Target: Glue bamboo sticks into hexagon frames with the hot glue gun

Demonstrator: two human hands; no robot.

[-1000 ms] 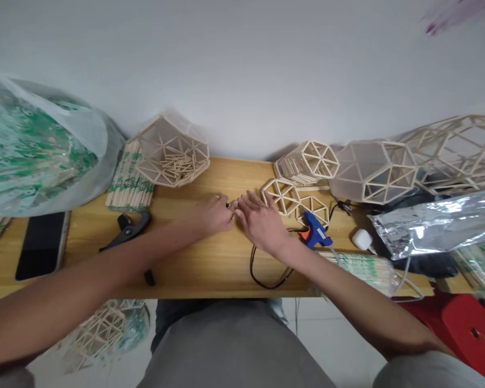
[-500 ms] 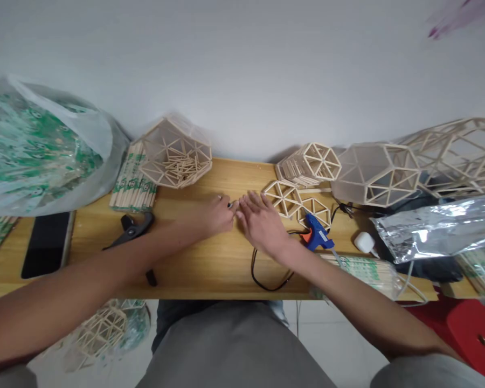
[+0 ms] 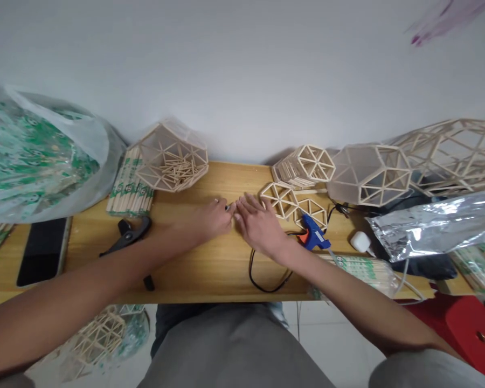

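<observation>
Stick piece [image 3: 228, 206], a tiny dark-tipped bit, sits right between the two sets of fingertips at the middle of the counter [image 3: 210, 264]; too small to say what it is. The left hand [image 3: 211, 218] has its fingers curled in, thumb and forefinger pinched on the piece. The right hand [image 3: 258, 225] lies palm down with fingers spread flat on the wood, their tips touching or just beside the left fingertips; it holds nothing that can be seen.

Judging by its size, the piece is very light, thin and stiff, easy to snap or flick away, best pinched near its middle with two fingertips and little force.

Just beyond the right fingers lie two flat hexagon frames [image 3: 282, 198] made of thin sticks, likely glued and fragile, so better lifted by a rim than by a spoke. Beside the right wrist is a blue glue gun [image 3: 314, 236] with a black cord [image 3: 267, 280] looping toward the near counter edge. Beyond the left fingers stands a stick basket [image 3: 172, 156] holding loose sticks, next to wrapped stick bundles [image 3: 130, 186]. Beside the left forearm lie black cutters [image 3: 127, 234] and, farther out, a phone [image 3: 42, 250]. Far from the right hand are larger stick cages [image 3: 367, 173] and a foil bag [image 3: 436, 226].
</observation>
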